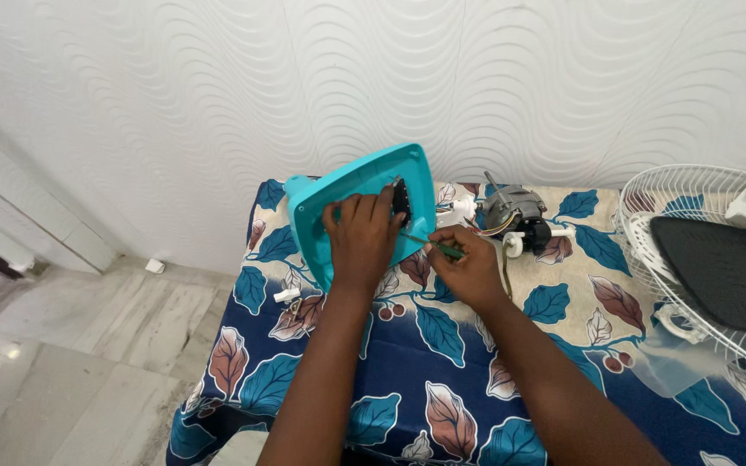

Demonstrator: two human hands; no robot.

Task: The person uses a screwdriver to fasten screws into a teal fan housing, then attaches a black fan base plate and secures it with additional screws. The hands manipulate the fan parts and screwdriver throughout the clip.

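A table under a leaf-patterned cloth [442,345], dark blue and cream with teal and rust leaves, spreads beneath both hands. Just beyond the right hand lies a grey electric motor [513,211] with coloured wires trailing from it, and a small white plastic piece [459,210] sits beside that. Far off to the right of the hands, a white wire fan guard [692,259] rests on the cloth with a dark flat panel [723,272] lying in it. Near the left forearm is a little white part [287,295]. Behind stands a white wall [390,78] with wavy relief; pale marble floor [71,345] stretches away to the left.
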